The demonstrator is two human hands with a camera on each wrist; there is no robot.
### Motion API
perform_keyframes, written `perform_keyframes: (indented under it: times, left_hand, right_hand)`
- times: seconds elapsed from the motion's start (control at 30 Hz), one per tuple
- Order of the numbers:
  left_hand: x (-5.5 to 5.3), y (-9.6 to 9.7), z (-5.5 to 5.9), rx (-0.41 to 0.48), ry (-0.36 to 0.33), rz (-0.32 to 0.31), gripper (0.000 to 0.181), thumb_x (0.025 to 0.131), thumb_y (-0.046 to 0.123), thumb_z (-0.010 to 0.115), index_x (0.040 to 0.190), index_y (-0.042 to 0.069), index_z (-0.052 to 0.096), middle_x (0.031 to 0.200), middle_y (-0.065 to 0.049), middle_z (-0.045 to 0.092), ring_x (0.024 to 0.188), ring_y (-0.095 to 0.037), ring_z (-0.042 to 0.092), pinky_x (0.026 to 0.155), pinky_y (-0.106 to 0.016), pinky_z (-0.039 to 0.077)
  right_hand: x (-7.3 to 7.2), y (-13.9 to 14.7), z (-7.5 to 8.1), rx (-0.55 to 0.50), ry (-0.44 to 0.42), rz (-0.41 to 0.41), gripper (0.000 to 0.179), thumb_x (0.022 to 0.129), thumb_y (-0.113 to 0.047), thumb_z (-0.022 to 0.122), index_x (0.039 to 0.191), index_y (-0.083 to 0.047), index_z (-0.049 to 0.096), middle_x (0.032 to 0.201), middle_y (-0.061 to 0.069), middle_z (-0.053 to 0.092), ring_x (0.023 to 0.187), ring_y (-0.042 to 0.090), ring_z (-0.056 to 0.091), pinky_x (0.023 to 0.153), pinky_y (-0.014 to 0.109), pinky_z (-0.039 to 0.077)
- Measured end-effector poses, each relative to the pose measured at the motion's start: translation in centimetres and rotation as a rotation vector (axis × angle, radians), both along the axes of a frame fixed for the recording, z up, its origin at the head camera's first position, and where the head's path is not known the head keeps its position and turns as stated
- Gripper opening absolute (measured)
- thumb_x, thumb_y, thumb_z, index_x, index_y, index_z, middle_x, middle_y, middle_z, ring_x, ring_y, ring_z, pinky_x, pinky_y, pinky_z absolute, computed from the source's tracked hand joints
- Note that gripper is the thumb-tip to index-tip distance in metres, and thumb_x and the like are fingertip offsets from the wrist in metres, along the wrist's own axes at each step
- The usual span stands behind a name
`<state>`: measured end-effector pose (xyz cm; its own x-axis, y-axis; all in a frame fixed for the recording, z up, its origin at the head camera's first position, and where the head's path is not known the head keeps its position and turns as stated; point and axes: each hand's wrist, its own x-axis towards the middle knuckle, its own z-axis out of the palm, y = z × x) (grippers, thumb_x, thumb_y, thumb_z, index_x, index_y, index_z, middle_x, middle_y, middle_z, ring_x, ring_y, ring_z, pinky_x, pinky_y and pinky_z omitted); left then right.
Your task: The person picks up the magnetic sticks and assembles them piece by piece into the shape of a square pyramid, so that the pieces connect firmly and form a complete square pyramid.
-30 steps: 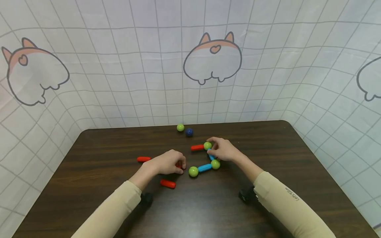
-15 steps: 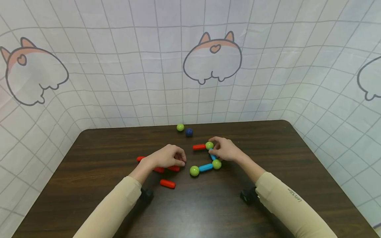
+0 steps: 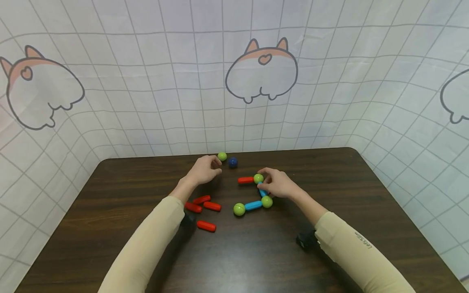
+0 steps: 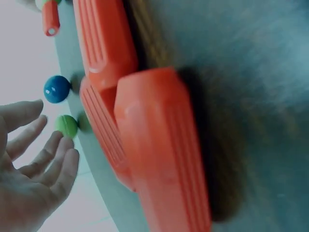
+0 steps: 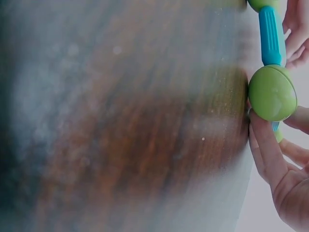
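Observation:
My left hand (image 3: 205, 169) is over the back of the table, fingers loosely bent and holding nothing. It is close to a loose green ball (image 3: 222, 156) and a dark blue ball (image 3: 233, 162). My right hand (image 3: 278, 184) holds a zigzag chain of toy building rods and balls near its far end, thumb and forefinger around the far green ball (image 3: 258, 178). From that ball a red rod (image 3: 246, 180) points left. A blue rod (image 3: 262, 192), partly hidden by the hand, runs to the middle green ball (image 3: 267, 202). Another blue rod (image 3: 253, 205) joins the near green ball (image 3: 239, 209).
Several loose red rods (image 3: 212, 206) lie left of the chain, some beneath the left forearm. One red rod (image 3: 206, 226) lies apart, nearer the front. Behind the dark wooden table (image 3: 253, 252) hangs a white gridded cloth (image 3: 176, 93).
My left hand has let go of a red rod, left it among the others, and moved back toward the loose green ball. My right hand and the chain have shifted slightly right.

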<state>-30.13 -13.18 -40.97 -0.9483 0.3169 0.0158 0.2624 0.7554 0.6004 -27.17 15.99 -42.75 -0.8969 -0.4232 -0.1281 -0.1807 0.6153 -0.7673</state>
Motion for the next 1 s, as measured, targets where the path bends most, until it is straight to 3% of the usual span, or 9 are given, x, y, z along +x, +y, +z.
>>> perform_keyframes:
  times: [0.17,0.37,0.57,0.7,0.9,1.0]
  left_hand:
    - [-1.4,0.6,-0.3,-0.05,-0.004,0.026,0.039,0.1,0.013,0.064,0.135,-0.003,0.058,0.132,-0.025,0.058,0.124,-0.039,0.053,0.102,-0.051,0.045]
    - [-2.3,1.4,-0.4,-0.09,-0.061,0.076,0.057,0.1,0.014,0.063,0.153,0.005,0.043,0.151,-0.029,0.04,0.141,-0.043,0.037,0.112,-0.055,0.037]
    - [-3.1,1.3,-0.5,-0.151,-0.099,0.034,0.068,0.1,0.014,0.063,0.161,0.01,0.032,0.158,-0.035,0.024,0.144,-0.049,0.031,0.113,-0.059,0.034]
    - [-3.2,0.9,-0.3,-0.147,-0.093,0.022,0.062,0.1,0.014,0.064,0.157,0.007,0.039,0.155,-0.032,0.031,0.144,-0.046,0.032,0.113,-0.057,0.034]
    - [-2.9,0.4,-0.2,-0.116,-0.103,0.028,0.035,0.098,0.014,0.069,0.127,0.003,0.053,0.134,-0.025,0.048,0.125,-0.039,0.047,0.101,-0.05,0.043]
    - [-2.9,0.2,-0.2,-0.101,-0.101,0.05,0.044,0.096,0.014,0.073,0.132,0.002,0.05,0.138,-0.026,0.047,0.13,-0.041,0.045,0.103,-0.051,0.042]
  right_hand:
    - [0.0,0.2,0.0,-0.001,-0.012,-0.002,0.05,0.1,-0.011,0.068,0.146,-0.001,0.05,0.096,0.011,0.066,0.07,0.02,0.066,0.064,0.035,0.06]
    - [-0.2,0.3,-0.1,-0.002,-0.004,0.008,0.051,0.1,-0.012,0.068,0.146,-0.001,0.049,0.097,0.011,0.065,0.069,0.021,0.067,0.064,0.035,0.059]
    - [-0.1,0.1,0.1,-0.013,-0.013,0.006,0.049,0.1,-0.011,0.067,0.145,-0.001,0.05,0.097,0.011,0.065,0.069,0.02,0.067,0.064,0.036,0.06]
    - [0.0,-0.2,0.5,-0.019,-0.011,0.003,0.049,0.1,-0.011,0.067,0.145,-0.001,0.05,0.098,0.012,0.065,0.069,0.021,0.067,0.065,0.037,0.06]
    - [0.1,-0.2,0.3,0.002,-0.013,-0.006,0.05,0.1,-0.011,0.068,0.146,-0.001,0.049,0.096,0.011,0.065,0.068,0.019,0.067,0.065,0.035,0.06]
    - [0.0,-0.1,0.1,0.0,-0.014,-0.004,0.05,0.1,-0.011,0.067,0.146,-0.001,0.049,0.096,0.011,0.065,0.069,0.02,0.067,0.065,0.035,0.06]
